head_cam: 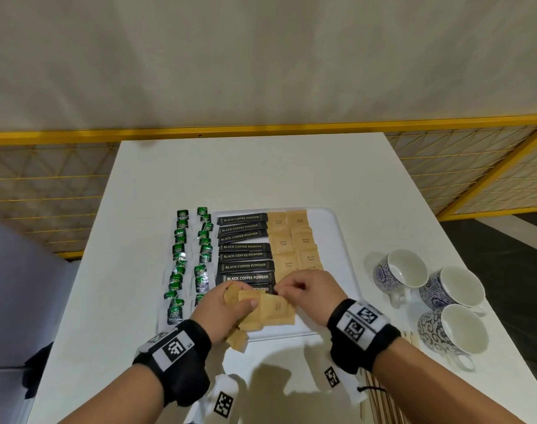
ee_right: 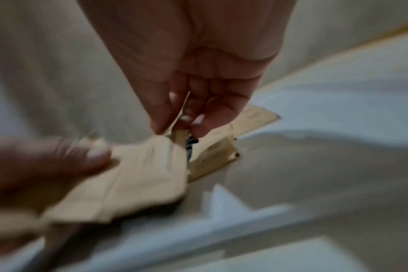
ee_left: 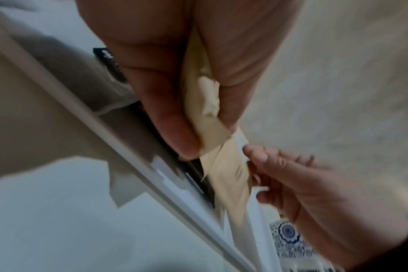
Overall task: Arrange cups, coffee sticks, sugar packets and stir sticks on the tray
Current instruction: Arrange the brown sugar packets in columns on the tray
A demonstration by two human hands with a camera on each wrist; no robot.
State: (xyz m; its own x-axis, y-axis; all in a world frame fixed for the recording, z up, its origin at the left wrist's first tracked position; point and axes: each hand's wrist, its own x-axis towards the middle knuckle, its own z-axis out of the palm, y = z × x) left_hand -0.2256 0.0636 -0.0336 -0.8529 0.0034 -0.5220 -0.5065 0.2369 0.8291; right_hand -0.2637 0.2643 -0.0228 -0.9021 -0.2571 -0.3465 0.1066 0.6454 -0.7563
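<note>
A white tray [head_cam: 340, 240] holds a column of black coffee sticks [head_cam: 244, 255] and two columns of tan brown sugar packets [head_cam: 294, 240]. Over the tray's near edge my left hand [head_cam: 227, 304] grips a bunch of sugar packets [head_cam: 270, 310], thumb on top; the same packets [ee_left: 212, 128] show in the left wrist view. My right hand [head_cam: 304, 289] pinches the top edge of one sugar packet [ee_right: 181, 136] from that bunch between thumb and fingertips. Three blue-patterned cups [head_cam: 429, 289] stand on the table right of the tray. Wooden stir sticks [head_cam: 380, 399] lie near the right wrist.
Two columns of green tea bags [head_cam: 190, 261] lie on the white table [head_cam: 261, 172] left of the tray. Paper tags with black markers [head_cam: 224, 405] lie near the table's front edge. A yellow mesh fence [head_cam: 475, 166] runs behind the table.
</note>
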